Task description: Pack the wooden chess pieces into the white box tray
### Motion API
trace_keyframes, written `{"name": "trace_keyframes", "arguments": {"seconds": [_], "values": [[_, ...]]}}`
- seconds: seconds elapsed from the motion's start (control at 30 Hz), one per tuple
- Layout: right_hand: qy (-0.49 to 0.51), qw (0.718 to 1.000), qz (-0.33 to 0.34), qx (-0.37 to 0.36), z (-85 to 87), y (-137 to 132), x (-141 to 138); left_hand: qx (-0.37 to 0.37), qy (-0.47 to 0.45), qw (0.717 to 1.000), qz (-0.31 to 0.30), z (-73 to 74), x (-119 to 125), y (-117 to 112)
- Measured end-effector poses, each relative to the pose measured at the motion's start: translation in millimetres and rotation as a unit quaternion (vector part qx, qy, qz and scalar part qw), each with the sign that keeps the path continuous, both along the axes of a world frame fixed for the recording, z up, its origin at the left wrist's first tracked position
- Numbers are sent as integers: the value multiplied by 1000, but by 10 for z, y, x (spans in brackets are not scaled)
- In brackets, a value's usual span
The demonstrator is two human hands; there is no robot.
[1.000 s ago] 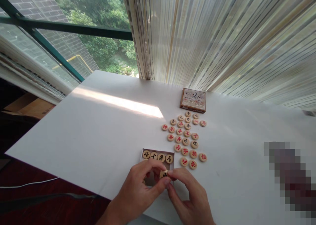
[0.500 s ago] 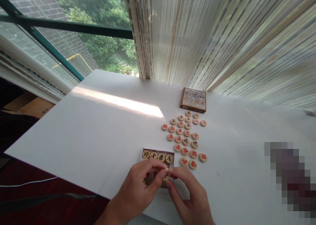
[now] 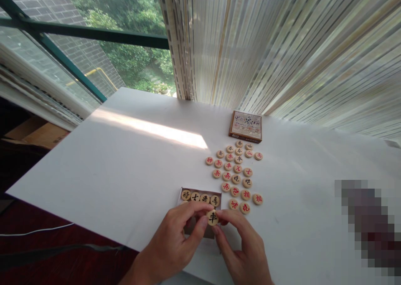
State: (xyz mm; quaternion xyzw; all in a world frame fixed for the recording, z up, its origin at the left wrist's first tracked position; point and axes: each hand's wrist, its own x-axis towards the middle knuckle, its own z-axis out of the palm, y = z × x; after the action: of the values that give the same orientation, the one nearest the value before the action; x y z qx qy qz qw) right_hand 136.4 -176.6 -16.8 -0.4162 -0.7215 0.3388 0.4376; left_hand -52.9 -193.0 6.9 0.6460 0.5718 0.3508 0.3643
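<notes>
Between the fingertips of my left hand [image 3: 181, 235] and my right hand [image 3: 239, 241] is a round wooden Chinese chess piece [image 3: 212, 218] with a black character facing me. Both hands pinch it from the sides, above an open box tray [image 3: 219, 196]. Along the tray's far side lies a row of black-marked pieces [image 3: 195, 197]; my left hand covers much of what is behind it. Right of the tray, loose red and black pieces [image 3: 237, 168] lie face up on the white table [image 3: 140, 168].
The flat box lid [image 3: 246, 126] with Chinese lettering rests beyond the loose pieces. Behind the table hang striped curtains [image 3: 250, 39] beside a green-framed window [image 3: 100, 34]. A cardboard box [image 3: 46, 135] stands at the left below table level. A blurred patch [image 3: 369, 230] covers something at the right.
The piece in my fingers has been turned, so its whole black character now shows upright. It sits slightly higher. The tray and the loose pieces stay where they were.
</notes>
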Motion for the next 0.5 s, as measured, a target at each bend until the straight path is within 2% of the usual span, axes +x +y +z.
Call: {"name": "trace_keyframes", "arguments": {"seconds": [0.27, 0.43, 0.5], "values": [[5, 1000, 8, -26, 32, 0, 13, 17, 11, 999, -26, 3, -34, 13], [48, 995, 16, -84, 8, -19, 15, 47, 14, 996, -73, 1, -41, 36], [73, 994, 13, -78, -24, -25, 14, 76, 17, 994, -72, -5, -58, 60]]}}
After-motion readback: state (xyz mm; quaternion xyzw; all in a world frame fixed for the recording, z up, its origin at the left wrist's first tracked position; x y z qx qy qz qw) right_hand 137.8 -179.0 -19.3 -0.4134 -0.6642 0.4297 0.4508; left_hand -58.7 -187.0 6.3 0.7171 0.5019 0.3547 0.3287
